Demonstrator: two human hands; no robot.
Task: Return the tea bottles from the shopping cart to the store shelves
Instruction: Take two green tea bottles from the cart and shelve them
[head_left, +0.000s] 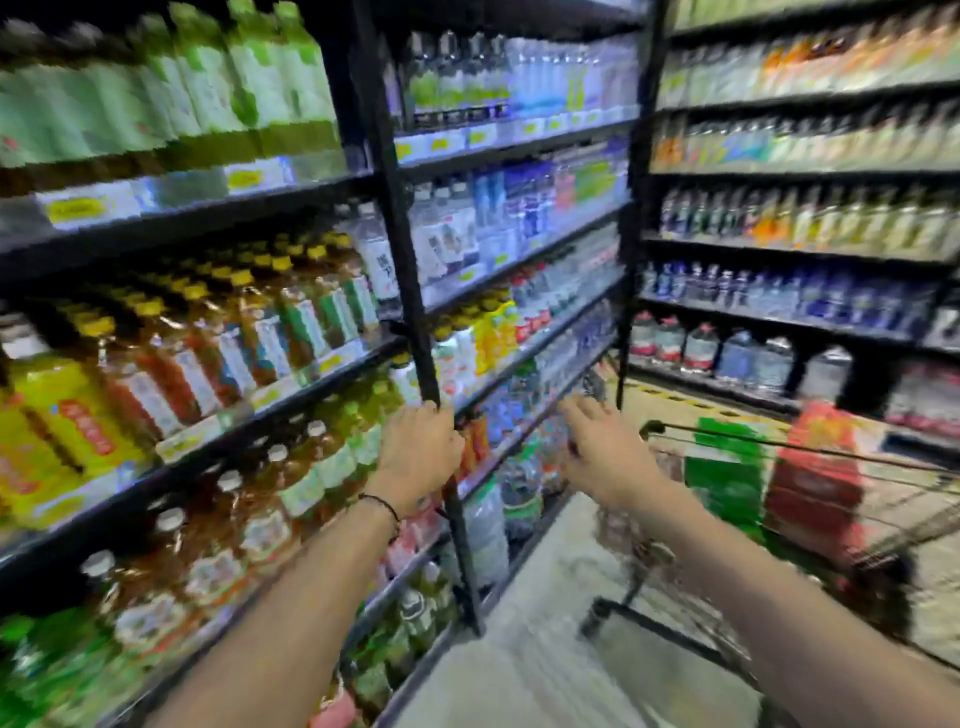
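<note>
The frame is motion-blurred. Amber tea bottles (218, 540) with white caps fill the lower left shelf, and more with yellow caps (244, 332) stand one shelf up. My left hand (418, 457) is curled against the black upright post (415, 291) of the shelving, with a dark cord around its wrist. My right hand (605, 449) reaches forward with fingers spread and nothing in it, just left of the wire shopping cart (852, 499). The cart holds a green pack (730, 478) and a red pack (815, 483). No tea bottle shows inside the cart.
Black shelving (208, 218) lines the left side and turns the corner at the far right (800, 249), all stocked with drinks. Large water jugs (701, 345) stand on the far bottom shelf. Pale floor (550, 634) runs between the shelves and the cart.
</note>
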